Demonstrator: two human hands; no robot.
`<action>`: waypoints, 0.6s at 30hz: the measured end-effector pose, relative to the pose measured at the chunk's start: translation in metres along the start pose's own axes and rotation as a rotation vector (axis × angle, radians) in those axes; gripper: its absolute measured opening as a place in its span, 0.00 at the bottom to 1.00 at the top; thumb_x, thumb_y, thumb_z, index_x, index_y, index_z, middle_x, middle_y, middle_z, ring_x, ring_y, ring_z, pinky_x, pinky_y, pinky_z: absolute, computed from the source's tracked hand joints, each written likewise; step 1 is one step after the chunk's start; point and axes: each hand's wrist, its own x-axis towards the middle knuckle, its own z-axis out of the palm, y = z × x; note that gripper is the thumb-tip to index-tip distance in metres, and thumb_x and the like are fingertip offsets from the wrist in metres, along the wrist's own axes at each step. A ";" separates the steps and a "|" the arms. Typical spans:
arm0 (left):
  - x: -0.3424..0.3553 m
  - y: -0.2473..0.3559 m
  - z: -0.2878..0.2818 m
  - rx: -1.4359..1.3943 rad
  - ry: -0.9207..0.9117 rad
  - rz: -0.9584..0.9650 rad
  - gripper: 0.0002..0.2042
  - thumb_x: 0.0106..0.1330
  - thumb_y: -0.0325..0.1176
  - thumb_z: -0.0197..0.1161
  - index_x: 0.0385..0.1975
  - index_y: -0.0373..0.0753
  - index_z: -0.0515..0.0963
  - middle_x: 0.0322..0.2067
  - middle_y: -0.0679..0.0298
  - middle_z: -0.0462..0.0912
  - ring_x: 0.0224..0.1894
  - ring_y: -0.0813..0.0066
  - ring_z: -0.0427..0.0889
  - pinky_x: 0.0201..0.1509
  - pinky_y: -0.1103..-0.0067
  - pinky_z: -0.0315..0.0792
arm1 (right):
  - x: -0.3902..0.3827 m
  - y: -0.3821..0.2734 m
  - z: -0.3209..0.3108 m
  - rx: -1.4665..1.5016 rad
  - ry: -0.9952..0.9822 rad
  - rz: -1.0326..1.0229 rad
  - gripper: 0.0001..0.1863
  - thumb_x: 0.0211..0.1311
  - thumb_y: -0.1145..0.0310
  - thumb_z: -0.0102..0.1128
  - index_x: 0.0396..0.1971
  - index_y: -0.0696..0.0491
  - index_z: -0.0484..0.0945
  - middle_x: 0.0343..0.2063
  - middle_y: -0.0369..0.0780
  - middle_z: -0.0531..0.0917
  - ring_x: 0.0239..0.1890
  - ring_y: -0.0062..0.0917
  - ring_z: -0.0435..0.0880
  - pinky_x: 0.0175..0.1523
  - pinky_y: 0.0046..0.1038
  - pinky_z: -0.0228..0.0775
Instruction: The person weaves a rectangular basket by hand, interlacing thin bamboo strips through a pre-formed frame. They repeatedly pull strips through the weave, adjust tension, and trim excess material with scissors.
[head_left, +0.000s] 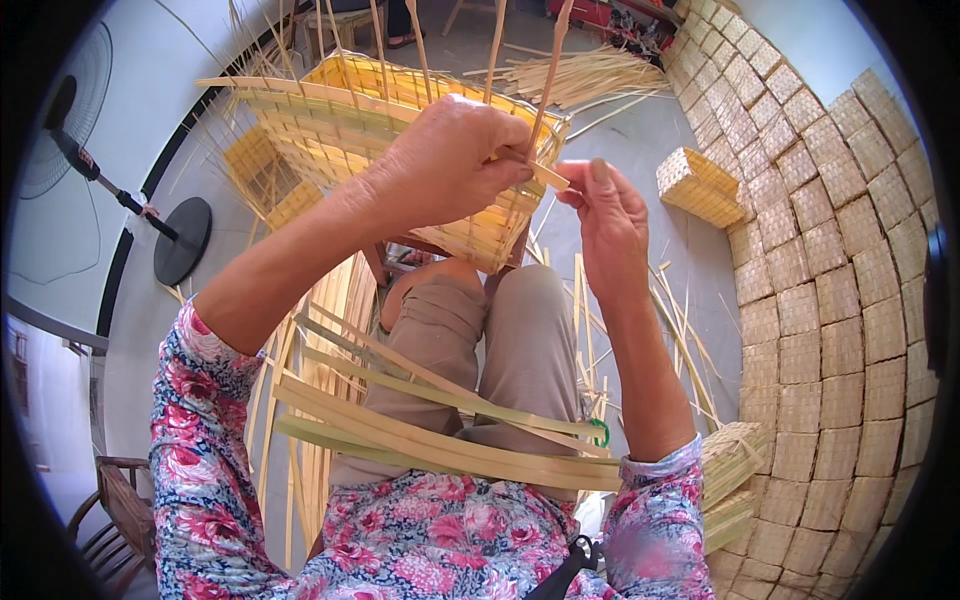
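Observation:
A half-woven yellow bamboo basket (pixel 470 235) stands tilted in front of my knees, with several upright stakes (pixel 552 70) rising from its rim. Over its near right corner, my left hand (pixel 450 160) is closed, thumb and fingers pinching a pale bamboo strip (pixel 549 177) beside a stake. The strip's short end sticks out to the right, where my right hand (pixel 612 215) pinches it between thumb and fingers. My left hand hides part of the basket's rim. Across my lap lie several long flat bamboo splints (pixel 450 440), a green ring (pixel 599 433) near their right ends.
Stacked woven baskets (pixel 840 330) form a wall along the right, with one yellow basket (pixel 700 187) apart on the floor. Loose splints (pixel 580 75) lie at the back and beside my legs. A standing fan (pixel 180 240) is at left, a wooden chair (pixel 128 510) at lower left.

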 end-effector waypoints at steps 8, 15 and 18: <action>-0.003 -0.002 0.000 -0.033 -0.050 -0.020 0.04 0.65 0.26 0.65 0.32 0.32 0.79 0.22 0.59 0.83 0.23 0.75 0.86 0.27 0.79 0.77 | 0.007 0.002 0.011 0.195 -0.272 0.120 0.26 0.75 0.50 0.52 0.56 0.57 0.79 0.48 0.37 0.84 0.53 0.19 0.79 0.60 0.26 0.70; -0.013 -0.005 0.003 -0.055 0.016 0.064 0.03 0.64 0.24 0.64 0.32 0.34 0.77 0.23 0.59 0.82 0.23 0.74 0.86 0.27 0.78 0.76 | 0.004 0.005 0.006 0.090 -0.341 0.109 0.32 0.72 0.45 0.54 0.61 0.57 0.76 0.53 0.38 0.82 0.57 0.22 0.76 0.64 0.27 0.65; -0.014 -0.007 0.005 -0.020 0.038 0.074 0.03 0.64 0.24 0.64 0.32 0.34 0.77 0.23 0.60 0.82 0.22 0.74 0.85 0.27 0.77 0.76 | 0.002 0.002 0.009 0.069 -0.334 0.108 0.34 0.73 0.44 0.52 0.62 0.59 0.74 0.54 0.40 0.81 0.58 0.23 0.76 0.65 0.28 0.64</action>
